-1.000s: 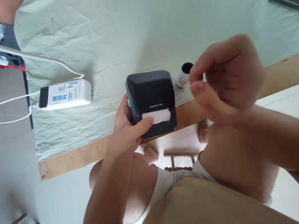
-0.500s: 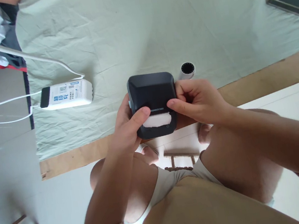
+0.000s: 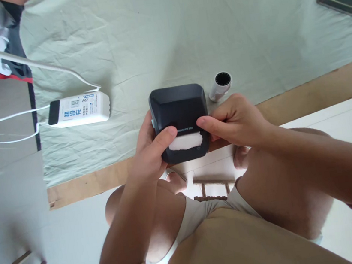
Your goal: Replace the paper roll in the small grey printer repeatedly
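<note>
Black printer [image 3: 180, 116], one: in both hands at the surface's [image 3: 137, 33] near edge, front part overhanging; whether it rests there, I cannot tell. White paper strip [image 3: 186, 141], one: ragged-edged, on the printer's front.

Left hand [image 3: 145, 155]: fingers clasping the printer's left side, thumb by the strip. Right hand [image 3: 239, 119]: fingers curled, pinching the right side, thumb on top.

Hazards, as judged: a loosened clasp could send the printer over the edge; a sliding left thumb could crease the strip; a right knuckle nudge could topple the white cylinder [image 3: 220, 86] just beyond.
</note>
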`<state>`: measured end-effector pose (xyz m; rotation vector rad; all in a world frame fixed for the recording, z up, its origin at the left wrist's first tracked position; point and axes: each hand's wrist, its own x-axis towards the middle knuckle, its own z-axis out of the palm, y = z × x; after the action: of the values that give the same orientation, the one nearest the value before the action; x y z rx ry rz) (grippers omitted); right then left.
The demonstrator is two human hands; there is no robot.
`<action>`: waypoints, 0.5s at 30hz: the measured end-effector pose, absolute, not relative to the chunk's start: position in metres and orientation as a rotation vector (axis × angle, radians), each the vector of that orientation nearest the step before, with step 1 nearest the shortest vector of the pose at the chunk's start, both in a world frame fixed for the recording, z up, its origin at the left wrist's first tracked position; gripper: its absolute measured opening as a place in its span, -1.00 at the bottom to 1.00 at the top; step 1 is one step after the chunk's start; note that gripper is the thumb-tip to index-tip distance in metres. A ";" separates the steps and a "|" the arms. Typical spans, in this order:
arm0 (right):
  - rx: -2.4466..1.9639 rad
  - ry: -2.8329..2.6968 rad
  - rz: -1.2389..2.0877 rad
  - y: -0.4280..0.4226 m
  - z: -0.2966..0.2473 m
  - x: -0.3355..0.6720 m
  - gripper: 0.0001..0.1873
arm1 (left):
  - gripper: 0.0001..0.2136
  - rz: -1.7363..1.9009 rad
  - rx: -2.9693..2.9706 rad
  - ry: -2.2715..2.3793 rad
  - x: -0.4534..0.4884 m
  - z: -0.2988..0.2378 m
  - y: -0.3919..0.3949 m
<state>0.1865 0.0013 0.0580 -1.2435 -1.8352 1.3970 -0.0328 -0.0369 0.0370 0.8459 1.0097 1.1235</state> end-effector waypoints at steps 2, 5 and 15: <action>-1.244 -1.834 1.386 0.002 0.058 0.186 -0.30 | -0.69 1.130 0.842 0.978 -0.033 0.037 -0.037; -1.214 -1.833 1.384 0.004 0.059 0.186 -0.33 | -0.71 1.129 0.839 0.981 -0.033 0.037 -0.037; -1.208 -1.797 1.395 0.003 0.058 0.185 -0.35 | -0.75 1.149 0.829 0.967 -0.030 0.038 -0.034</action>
<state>0.1854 0.0031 0.0578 -1.2077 -1.7966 1.3949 -0.0297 -0.0340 0.0378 0.8291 0.9666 1.1486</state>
